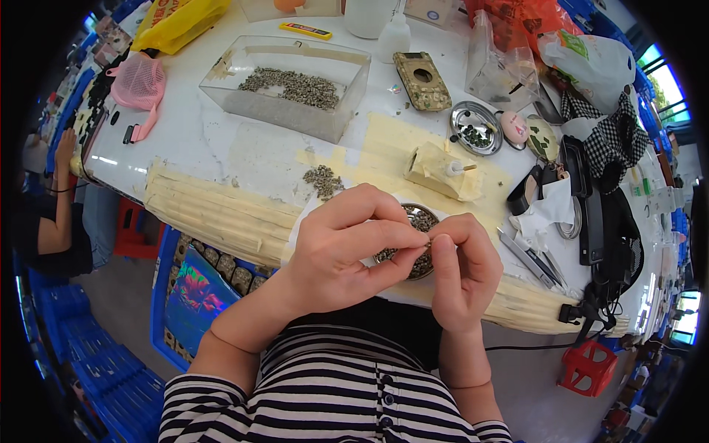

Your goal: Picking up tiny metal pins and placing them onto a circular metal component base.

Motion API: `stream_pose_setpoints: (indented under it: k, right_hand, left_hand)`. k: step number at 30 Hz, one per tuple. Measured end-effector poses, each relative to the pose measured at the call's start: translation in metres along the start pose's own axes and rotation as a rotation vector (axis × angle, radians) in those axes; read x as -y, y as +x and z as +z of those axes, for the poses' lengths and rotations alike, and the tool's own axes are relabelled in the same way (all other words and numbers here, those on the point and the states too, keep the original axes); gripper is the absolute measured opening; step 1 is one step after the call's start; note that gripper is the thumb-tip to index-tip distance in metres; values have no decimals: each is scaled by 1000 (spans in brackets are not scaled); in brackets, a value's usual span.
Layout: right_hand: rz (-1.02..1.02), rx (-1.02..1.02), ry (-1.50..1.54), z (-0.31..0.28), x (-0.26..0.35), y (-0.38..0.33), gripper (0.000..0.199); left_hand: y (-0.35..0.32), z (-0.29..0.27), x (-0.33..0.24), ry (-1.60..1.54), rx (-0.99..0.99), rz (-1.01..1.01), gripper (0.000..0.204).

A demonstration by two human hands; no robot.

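Note:
My left hand [354, 247] and my right hand [464, 269] meet fingertip to fingertip over a round metal dish [436, 212] of small grey-brown pieces. Both are pinched closed, and whatever sits between the fingertips is too small to make out. Just beyond my left hand, a loose pile of the same small pieces [323, 179] lies on the table. A block wrapped in cream tape [436, 171], with a white peg sticking out of its side, stands past the dish.
A clear bin [325, 125] holds many small pieces at the back. Nearby are a camouflage-patterned case [422, 81], a metal dish with dark green bits [476, 127], and tweezers [528, 258] on the right. Cream padding [214, 210] lines the near edge; a blue crate [164, 295] stands below.

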State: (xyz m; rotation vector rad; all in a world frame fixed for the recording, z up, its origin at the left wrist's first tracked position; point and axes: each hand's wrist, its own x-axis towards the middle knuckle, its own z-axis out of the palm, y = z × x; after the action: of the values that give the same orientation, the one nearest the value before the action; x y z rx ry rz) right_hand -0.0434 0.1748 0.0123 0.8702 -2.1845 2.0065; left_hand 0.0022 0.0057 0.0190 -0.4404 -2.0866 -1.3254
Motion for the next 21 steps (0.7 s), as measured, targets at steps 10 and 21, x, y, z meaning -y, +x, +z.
stream_pose_setpoints:
  k: [10,21]
  right_hand:
    - [18,-28,0,-1,0,-1,6]
    - [-339,-177,-485,11,-2,-1,7]
  left_hand:
    - [6,1,4,-106,30,-53,24]
    - [12,-1,-2,273,47,162,28]
